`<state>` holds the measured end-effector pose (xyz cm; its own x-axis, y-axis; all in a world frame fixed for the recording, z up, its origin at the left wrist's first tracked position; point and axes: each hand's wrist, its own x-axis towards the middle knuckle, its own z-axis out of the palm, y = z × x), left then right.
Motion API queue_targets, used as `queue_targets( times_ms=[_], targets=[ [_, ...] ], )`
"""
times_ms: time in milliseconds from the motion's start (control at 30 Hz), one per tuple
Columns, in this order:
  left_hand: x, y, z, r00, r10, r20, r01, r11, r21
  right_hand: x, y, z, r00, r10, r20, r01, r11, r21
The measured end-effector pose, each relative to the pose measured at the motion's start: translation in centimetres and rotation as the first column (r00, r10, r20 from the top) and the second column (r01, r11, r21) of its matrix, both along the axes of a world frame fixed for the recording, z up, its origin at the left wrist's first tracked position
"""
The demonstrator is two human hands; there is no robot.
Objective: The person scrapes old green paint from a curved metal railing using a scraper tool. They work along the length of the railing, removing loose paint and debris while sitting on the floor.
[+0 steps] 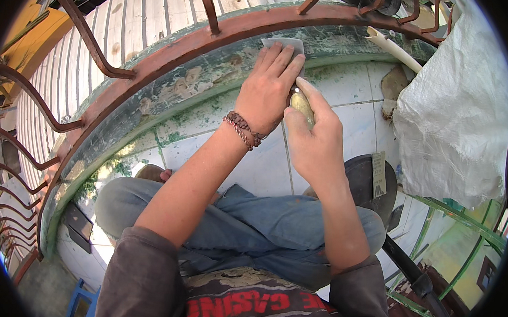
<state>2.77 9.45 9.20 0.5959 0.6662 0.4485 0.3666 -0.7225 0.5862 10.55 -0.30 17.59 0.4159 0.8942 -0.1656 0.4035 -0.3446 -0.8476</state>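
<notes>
My left hand (267,87) lies flat, fingers stretched, over a thin grey flat piece (297,44) against the green, worn face of a low curved wall (198,75). My right hand (315,136) is closed round the yellowish handle (301,105) of a hand tool, close beside the left palm. A short pale metal collar shows at the handle's upper end. The tool's working end is hidden under my left hand. Whether the grey piece belongs to that tool, I cannot tell.
A reddish-brown metal railing (174,44) curves along the wall top. White tiles (259,164) with green stains cover the floor. On the right are a large white sack (452,111), a pale pipe (394,49) and a green metal frame (469,218). My crossed legs (250,221) lie below my hands.
</notes>
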Motion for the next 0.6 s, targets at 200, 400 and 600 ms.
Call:
queue_targets(
  times_ms=[200, 400, 600],
  targets=[
    [0.9, -0.6, -0.2, 1.000, 0.008, 0.011, -0.008, 1.000, -0.001, 0.7, 0.6, 2.2, 0.998, 0.040, 0.048, -0.034, 0.992, -0.122],
    [1.7, -1.6, 0.0, 0.999, 0.046, -0.029, -0.045, 0.998, 0.044, 1.0, 0.7, 2.3, 0.987, 0.069, 0.146, -0.051, 0.991, -0.123],
    [2.0, -1.1, 0.4, 0.996, 0.080, -0.044, -0.080, 0.997, 0.015, 1.0, 1.7, 2.4, 0.972, 0.091, 0.218, -0.049, 0.980, -0.193]
  ],
)
